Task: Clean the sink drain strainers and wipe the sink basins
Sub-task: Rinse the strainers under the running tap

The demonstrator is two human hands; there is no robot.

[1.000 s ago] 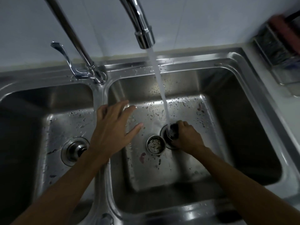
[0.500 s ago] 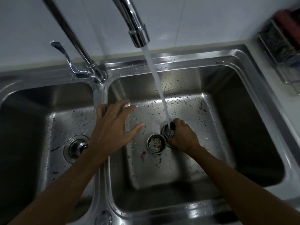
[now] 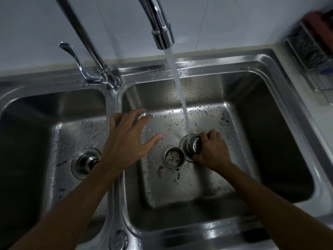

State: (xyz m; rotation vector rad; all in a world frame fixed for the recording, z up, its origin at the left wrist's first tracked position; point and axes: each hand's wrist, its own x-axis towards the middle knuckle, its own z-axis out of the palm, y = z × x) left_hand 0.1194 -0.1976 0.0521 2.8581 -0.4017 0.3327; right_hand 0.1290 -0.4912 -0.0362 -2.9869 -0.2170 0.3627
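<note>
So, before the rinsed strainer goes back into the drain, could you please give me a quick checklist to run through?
1. Water running from the faucet spout: ok.
2. Stream landing on the strainer basket held in the right hand: ok.
3. Right hand's grip on that basket secure: ok, fingers wrapped around it.
4. Left hand free: ok, open, spread above the basin divider.
5. Second strainer cup clean: not ok, debris inside.
6. Right basin floor clean: not ok, scraps and droplets.
7. Held basket's inside clean: cannot tell.

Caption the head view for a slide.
Right hand rinses a strainer under the running tap.
</note>
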